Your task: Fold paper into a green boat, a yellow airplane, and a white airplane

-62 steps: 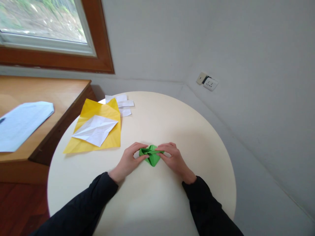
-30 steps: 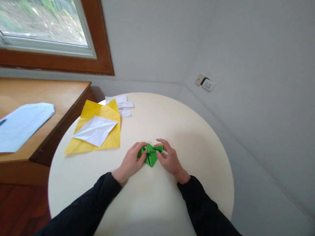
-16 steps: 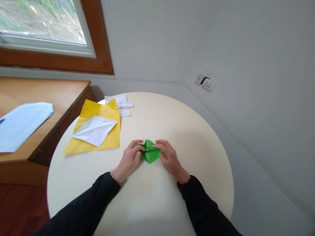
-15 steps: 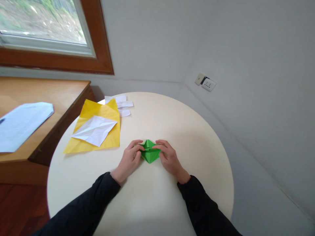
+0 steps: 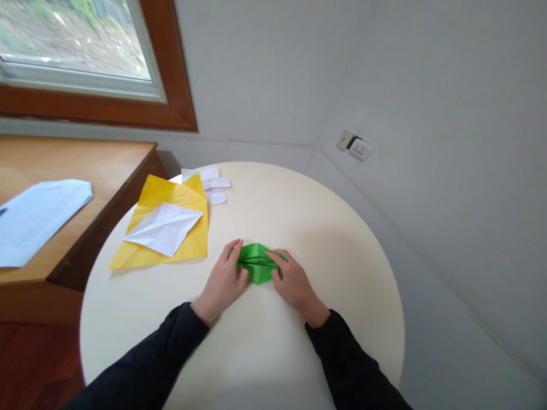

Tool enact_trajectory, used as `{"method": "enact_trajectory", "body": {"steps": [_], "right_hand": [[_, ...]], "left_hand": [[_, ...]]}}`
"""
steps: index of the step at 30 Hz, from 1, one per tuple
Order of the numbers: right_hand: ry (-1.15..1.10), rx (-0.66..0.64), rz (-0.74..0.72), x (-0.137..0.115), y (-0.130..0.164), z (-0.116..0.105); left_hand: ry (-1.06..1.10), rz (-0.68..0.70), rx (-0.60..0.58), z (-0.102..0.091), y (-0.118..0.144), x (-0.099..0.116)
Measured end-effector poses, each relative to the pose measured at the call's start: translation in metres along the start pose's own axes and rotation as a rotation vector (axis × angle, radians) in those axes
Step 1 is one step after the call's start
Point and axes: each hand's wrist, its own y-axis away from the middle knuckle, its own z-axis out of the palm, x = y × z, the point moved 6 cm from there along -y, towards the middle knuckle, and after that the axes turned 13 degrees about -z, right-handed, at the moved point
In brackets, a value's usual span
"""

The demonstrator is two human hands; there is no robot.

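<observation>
A folded piece of green paper lies between my hands on the round white table. It has several creases and a dark slit running across its middle. My left hand grips its left end, thumb on the near side and fingers at the far side. At the right end, my right hand holds the paper between thumb and fingers, with the index finger lying along the upper flap. The fingertips partly cover both ends of the paper.
Left of my hands, a creased white sheet rests on a yellow sheet. Several white paper strips lie behind them. A wooden desk with a pale sheet stands at the left. A socket is on the wall.
My left fingers have shifted from the middle of the green paper to its left end, uncovering more of it. My right thumb and fingers have moved slightly. The view has tilted a little.
</observation>
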Motion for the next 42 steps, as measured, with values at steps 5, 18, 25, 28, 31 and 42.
{"method": "enact_trajectory", "body": {"steps": [5, 18, 25, 28, 31, 42], "right_hand": [[0.068, -0.007, 0.028, 0.0, 0.001, 0.002], [0.513, 0.086, 0.433, 0.112, 0.004, -0.091], [0.574, -0.03, 0.657, 0.147, 0.011, -0.118], [0.563, -0.052, 0.676, 0.151, 0.011, -0.117], [0.562, -0.038, 0.664, 0.152, 0.009, -0.118], [0.727, 0.373, 0.263, 0.127, 0.006, -0.136]], "left_hand": [[-0.041, 0.036, -0.008, -0.002, 0.001, 0.002], [0.045, 0.142, 0.107, -0.015, 0.0, 0.004], [0.081, 0.114, 0.107, -0.02, -0.001, 0.006], [0.087, 0.082, 0.081, -0.021, 0.0, 0.005], [0.097, 0.053, 0.069, -0.021, -0.001, 0.003], [0.078, 0.011, 0.21, -0.041, -0.011, -0.014]]}}
